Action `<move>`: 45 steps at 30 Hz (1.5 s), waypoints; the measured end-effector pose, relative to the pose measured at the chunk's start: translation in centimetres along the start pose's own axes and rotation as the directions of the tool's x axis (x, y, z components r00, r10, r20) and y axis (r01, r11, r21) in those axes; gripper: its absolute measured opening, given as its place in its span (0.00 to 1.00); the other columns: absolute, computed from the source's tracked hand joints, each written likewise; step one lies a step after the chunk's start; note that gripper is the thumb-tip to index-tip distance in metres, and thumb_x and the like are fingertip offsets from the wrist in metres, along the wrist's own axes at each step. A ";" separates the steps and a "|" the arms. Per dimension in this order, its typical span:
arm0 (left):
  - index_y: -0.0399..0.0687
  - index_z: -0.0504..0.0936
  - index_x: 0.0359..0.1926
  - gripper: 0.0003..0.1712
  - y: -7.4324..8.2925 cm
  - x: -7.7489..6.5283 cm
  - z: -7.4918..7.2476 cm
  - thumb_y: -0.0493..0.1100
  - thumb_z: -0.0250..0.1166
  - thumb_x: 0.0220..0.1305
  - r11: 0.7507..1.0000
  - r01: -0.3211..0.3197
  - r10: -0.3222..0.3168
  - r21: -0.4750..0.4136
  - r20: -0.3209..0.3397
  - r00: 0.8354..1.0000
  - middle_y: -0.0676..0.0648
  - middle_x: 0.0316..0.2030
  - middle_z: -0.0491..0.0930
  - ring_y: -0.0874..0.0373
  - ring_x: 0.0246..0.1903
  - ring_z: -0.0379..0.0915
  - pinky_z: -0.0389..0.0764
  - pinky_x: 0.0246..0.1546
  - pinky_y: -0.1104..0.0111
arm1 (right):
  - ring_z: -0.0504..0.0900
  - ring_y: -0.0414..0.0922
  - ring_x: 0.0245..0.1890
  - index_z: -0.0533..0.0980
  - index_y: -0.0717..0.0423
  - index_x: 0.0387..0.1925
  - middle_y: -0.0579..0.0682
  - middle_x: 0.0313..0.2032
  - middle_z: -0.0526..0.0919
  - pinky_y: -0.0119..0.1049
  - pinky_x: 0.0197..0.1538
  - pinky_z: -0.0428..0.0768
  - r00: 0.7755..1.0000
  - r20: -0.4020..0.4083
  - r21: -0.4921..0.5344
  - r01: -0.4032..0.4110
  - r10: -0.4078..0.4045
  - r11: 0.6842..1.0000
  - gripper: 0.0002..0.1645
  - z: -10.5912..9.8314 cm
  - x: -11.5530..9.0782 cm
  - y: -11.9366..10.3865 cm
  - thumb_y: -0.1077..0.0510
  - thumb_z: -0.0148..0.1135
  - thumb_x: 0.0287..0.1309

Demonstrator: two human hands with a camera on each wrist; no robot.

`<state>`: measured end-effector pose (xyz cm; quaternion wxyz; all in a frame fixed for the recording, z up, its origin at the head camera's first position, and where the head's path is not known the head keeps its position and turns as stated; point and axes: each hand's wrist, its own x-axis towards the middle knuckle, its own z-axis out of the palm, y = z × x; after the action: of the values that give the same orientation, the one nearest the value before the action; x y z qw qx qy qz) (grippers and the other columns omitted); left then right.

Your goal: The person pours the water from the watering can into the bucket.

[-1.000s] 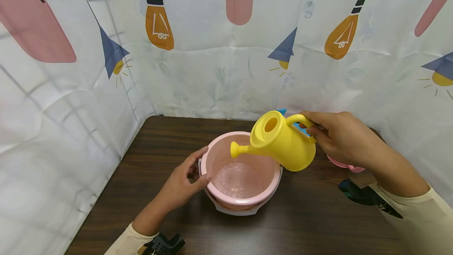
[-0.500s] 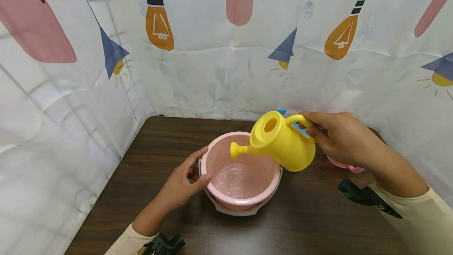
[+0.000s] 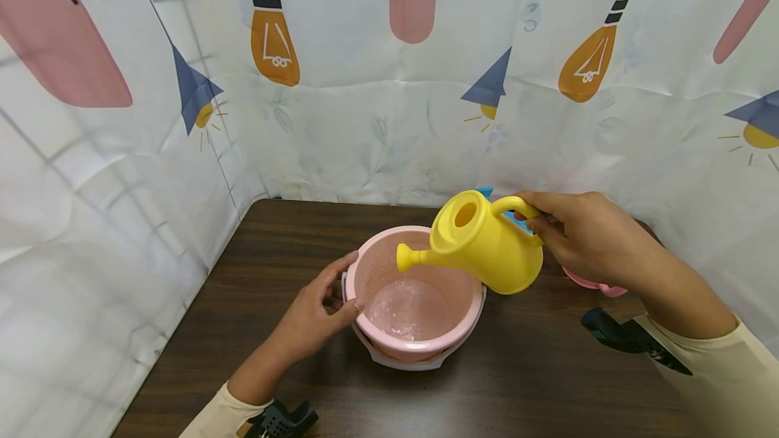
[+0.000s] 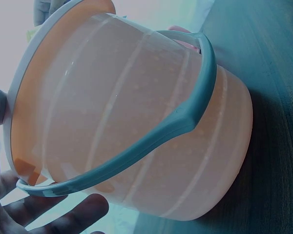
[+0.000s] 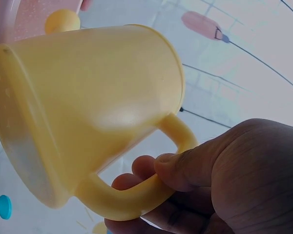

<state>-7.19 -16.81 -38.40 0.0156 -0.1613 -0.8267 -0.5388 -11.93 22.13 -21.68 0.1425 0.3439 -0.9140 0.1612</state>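
My right hand (image 3: 578, 232) grips the handle of a yellow watering can (image 3: 487, 249), tilted with its spout lowered over a pink bucket (image 3: 416, 343). The spout's round head hangs above the bucket's opening, apart from the rim. In the right wrist view the fingers and thumb wrap the can's curved handle (image 5: 122, 202). My left hand (image 3: 313, 316) holds the bucket's rim at its left side, thumb on the rim and other fingers along the outside. Shallow clear water (image 3: 404, 313) with ripples lies in the bucket. Its bail handle (image 4: 161, 136) hangs down around the outside.
A blue object (image 3: 517, 220) stands mostly hidden behind the watering can. Part of a pink item (image 3: 599, 285) shows under my right wrist. The dark wooden table (image 3: 292, 235) meets a printed white curtain (image 3: 365, 134) at the back and left.
Both hands, the watering can and the bucket hold their places. Only the ripples on the water in the bucket shift.
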 end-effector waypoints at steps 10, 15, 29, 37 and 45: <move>0.61 0.64 0.77 0.40 -0.1 0.0 0.0 0.45 0.68 0.67 1.000 -0.003 0.003 0.001 0.000 1.000 0.42 0.45 0.81 0.54 0.39 0.81 0.82 0.38 0.62 | 0.63 0.32 0.15 0.81 0.46 0.58 0.37 0.21 0.67 0.32 0.22 0.68 1.000 0.007 0.016 0.003 -0.004 1.000 0.22 -0.1 0.0 0.0 0.66 0.64 0.67; 0.62 0.64 0.77 0.40 -0.1 0.0 0.0 0.46 0.68 0.67 1.000 0.000 0.000 0.006 0.000 1.000 0.43 0.45 0.81 0.54 0.39 0.81 0.82 0.38 0.61 | 0.63 0.32 0.16 0.81 0.46 0.58 0.36 0.21 0.67 0.32 0.23 0.68 1.000 -0.003 0.026 0.023 -0.023 0.999 0.22 -0.1 0.0 0.1 0.66 0.65 0.66; 0.62 0.64 0.77 0.40 0.0 0.0 0.0 0.45 0.68 0.67 1.000 0.010 -0.010 0.010 -0.005 1.000 0.42 0.45 0.81 0.54 0.39 0.81 0.82 0.37 0.60 | 0.60 0.31 0.08 0.79 0.42 0.61 0.37 0.18 0.66 0.33 0.16 0.67 0.998 0.042 0.048 -0.051 0.049 0.998 0.22 -0.1 -0.1 -0.2 0.63 0.60 0.71; 0.61 0.64 0.77 0.40 0.0 0.0 0.1 0.45 0.68 0.67 1.000 0.013 -0.013 0.017 -0.007 1.000 0.47 0.42 0.82 0.55 0.38 0.81 0.81 0.37 0.61 | 0.61 0.32 0.12 0.80 0.44 0.60 0.36 0.20 0.66 0.32 0.21 0.68 1.000 0.016 0.016 -0.015 0.015 1.000 0.21 0.0 -0.1 0.0 0.64 0.63 0.69; 0.61 0.64 0.77 0.40 0.0 0.0 0.1 0.44 0.68 0.67 1.000 0.007 -0.007 0.013 -0.004 1.000 0.45 0.43 0.82 0.55 0.38 0.81 0.82 0.38 0.60 | 0.62 0.31 0.13 0.81 0.44 0.60 0.36 0.20 0.67 0.32 0.20 0.67 1.000 -0.003 0.020 -0.001 0.001 1.000 0.23 0.1 0.0 0.0 0.66 0.63 0.67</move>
<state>-7.23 -16.76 -38.44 0.0165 -0.1572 -0.8308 -0.5336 -11.92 22.11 -21.79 0.1402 0.3445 -0.9124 0.1708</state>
